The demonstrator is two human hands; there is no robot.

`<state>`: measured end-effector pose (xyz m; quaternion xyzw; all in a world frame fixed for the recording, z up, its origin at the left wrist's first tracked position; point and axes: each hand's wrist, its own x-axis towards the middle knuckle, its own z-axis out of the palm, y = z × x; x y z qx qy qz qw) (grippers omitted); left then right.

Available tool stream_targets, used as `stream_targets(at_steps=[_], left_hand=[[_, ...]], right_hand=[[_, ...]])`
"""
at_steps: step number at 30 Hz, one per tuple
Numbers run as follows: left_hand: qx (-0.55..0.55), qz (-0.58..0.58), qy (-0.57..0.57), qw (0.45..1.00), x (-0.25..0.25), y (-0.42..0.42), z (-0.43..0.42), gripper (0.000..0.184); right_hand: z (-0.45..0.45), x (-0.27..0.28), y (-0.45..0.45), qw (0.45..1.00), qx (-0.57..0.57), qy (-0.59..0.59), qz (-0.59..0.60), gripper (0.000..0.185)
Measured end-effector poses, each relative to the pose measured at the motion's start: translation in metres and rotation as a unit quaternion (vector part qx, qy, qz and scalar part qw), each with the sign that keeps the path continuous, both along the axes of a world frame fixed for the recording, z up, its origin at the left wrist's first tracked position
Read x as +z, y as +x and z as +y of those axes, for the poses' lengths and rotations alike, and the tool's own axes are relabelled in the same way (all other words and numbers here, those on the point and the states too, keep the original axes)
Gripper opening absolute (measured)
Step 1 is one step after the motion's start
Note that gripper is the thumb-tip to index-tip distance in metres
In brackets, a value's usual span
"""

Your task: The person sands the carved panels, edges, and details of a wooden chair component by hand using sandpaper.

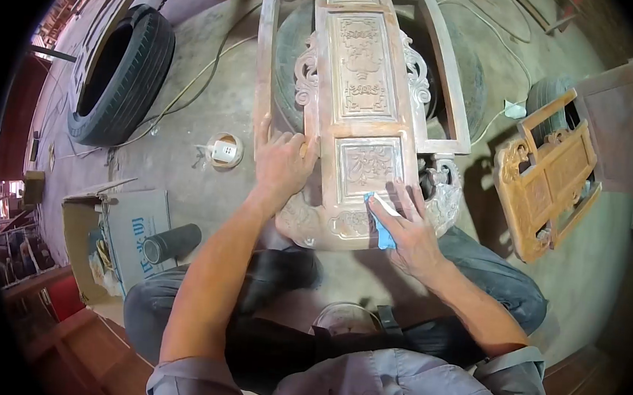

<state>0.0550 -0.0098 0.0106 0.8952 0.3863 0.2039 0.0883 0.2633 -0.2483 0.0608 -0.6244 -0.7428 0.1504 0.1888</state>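
Working low on the piece, we sit with our knees (497,283) bent on either side, across the lower middle of the frame. Just beyond them, in the centre, lies the near end of the carved wooden piece (369,129), which runs up to the top edge. Our right hand (419,245) is on that near end, pinching a folded blue-and-white pad (384,231) under the thumb, with the other fingers spread forward over the wood beside the lower carved panel (369,164). A little farther up, our left hand (286,159) rests at the left edge of the piece, index finger stretched out and the others curled; whether it grips or only leans, we cannot tell.

We judge this to be the rubbing-down of the lower carving, with the left hand steadying. The next stroke calls for light, even pressure along the relief, the pad folded small enough to reach the grooves, and a firm left hand so the piece does not rock.

Left of our forearm, at the lower left, a dark cylinder (174,243) leans at an open cardboard box (138,222). Farther up, a small round container (224,151) sits on the floor. At the right, an orange-toned carved piece (553,174) stands tilted, and at the upper left a tyre (149,68) stands upright. Another tyre (291,56) shows beneath our piece.
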Motion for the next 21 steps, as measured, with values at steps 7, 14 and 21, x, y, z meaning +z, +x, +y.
stream_targets(at_steps=[7, 14, 21], left_hand=[[0.0, 0.004, 0.014, 1.0, -0.006, 0.0, 0.003, 0.041], [0.003, -0.012, -0.006, 1.0, -0.001, 0.004, -0.001, 0.042], [0.001, -0.011, -0.003, 1.0, -0.003, 0.0, 0.0, 0.042]], right_hand=[[-0.011, -0.001, -0.003, 0.999, -0.037, -0.025, -0.014, 0.092], [-0.017, 0.008, 0.004, 0.997, -0.068, 0.007, -0.042, 0.08], [0.016, 0.004, -0.07, 0.998, -0.022, -0.042, 0.051, 0.084]])
